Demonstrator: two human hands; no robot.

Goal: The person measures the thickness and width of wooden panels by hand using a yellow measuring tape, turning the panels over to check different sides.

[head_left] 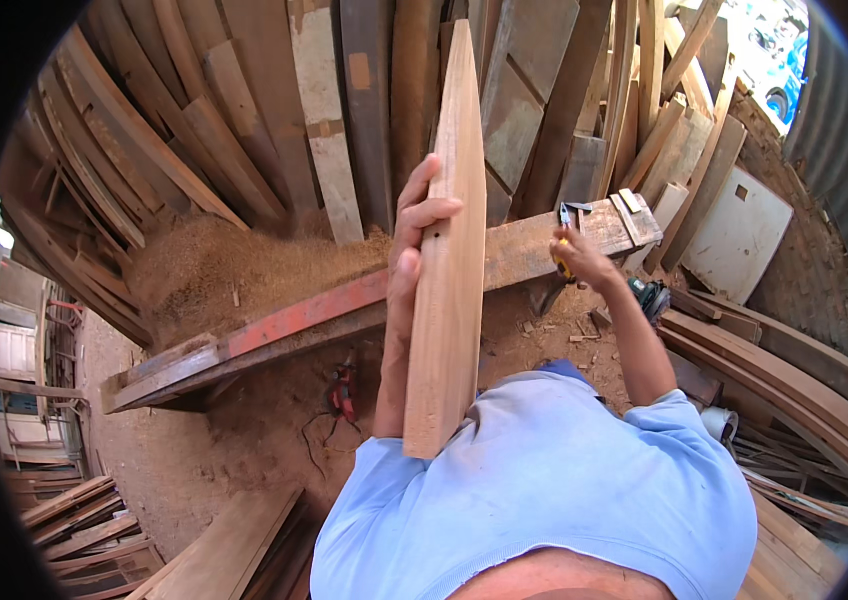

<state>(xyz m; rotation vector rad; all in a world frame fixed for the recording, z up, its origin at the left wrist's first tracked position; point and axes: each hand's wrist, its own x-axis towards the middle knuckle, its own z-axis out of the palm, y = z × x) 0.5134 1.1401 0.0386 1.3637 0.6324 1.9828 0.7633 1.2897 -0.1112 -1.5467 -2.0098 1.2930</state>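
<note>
My left hand [416, 215] grips a long pale wooden piece [452, 290] from its left side, fingers wrapped over the edge. The piece stands lengthwise before my chest, its far end tapering to a point, with a small dark hole near my fingers. It hides part of my left forearm. At the right end of a long narrow bench [304, 312], my right hand [589, 262] is closed around pliers [565, 268] with yellow and black handles. Their metal jaws point away from me, over the bench top. Beside the jaws lies a small dark flat piece [580, 206].
Planks [369, 110] lean in a row along the far side. Sawdust [234, 265] is heaped behind the bench. A red power tool [343, 390] with a cord lies on the ground, and a green power tool [650, 298] sits right of my forearm. Stacked boards [784, 375] fill the right.
</note>
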